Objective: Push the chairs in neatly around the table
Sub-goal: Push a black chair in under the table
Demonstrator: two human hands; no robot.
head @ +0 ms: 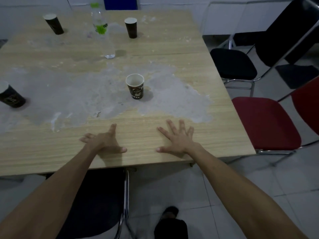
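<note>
Resting hands: your left hand [105,142] and right hand [177,138] both lie flat on the desk [155,54] near its front edge, fingers spread, with no grip on anything.
Nearest chair: the black chair [96,200] stands directly below you, its seat partly tucked under the desk's front edge, the chrome frame showing along its right side.
Side chairs: the red chair [265,123] sits just beside the desk's right edge, seat not under it; the second black chair [233,63] farther along that side stands apart and angled away.
Far end: a blue shape [120,3] shows beyond the desk; you cannot tell whether it is a chair.
Handling: these look like light tube-frame chairs with padded seats, stiff enough to slide, though the legs may drag or skid on the tiled floor [233,187].
Where to hold: take the top of each backrest with both hands and push straight, so it doesn't twist.
Caution: paper cups [135,86] and a bottle [101,30] stand on the desk; a bump could tip them.
</note>
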